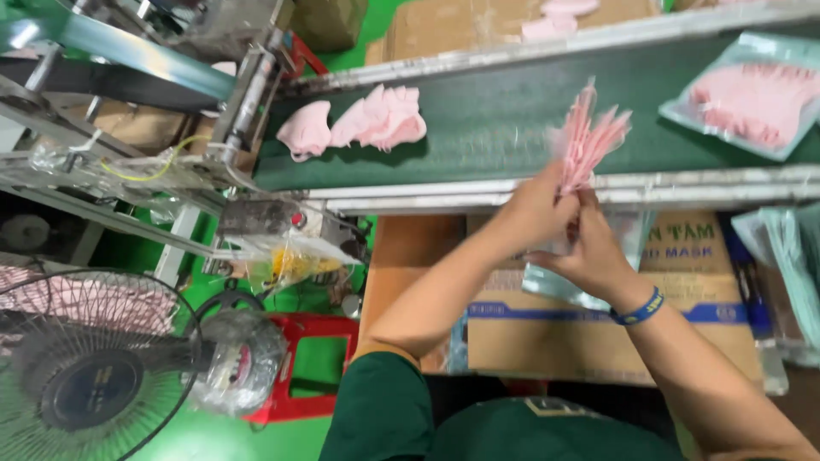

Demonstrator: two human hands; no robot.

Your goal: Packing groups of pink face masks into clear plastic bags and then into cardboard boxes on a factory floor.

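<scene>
My left hand (534, 209) grips a fanned stack of pink face masks (585, 141) and holds it upright at the near edge of the green conveyor belt (487, 119). Just below it, my right hand (589, 252) wears a blue wristband and holds a clear plastic pouch (555, 277), which the hand partly hides. More loose pink masks (367, 119) lie on the belt to the left. A filled clear pouch of pink masks (752, 98) rests on the belt at the right.
A cardboard box (598, 316) with blue print sits under my hands. A machine frame (128, 162) with wires stands at left, above a caged fan (81, 367) and a red stool (312, 367). More pouches (781, 248) hang at right. Cardboard boxes (461, 26) lie beyond the belt.
</scene>
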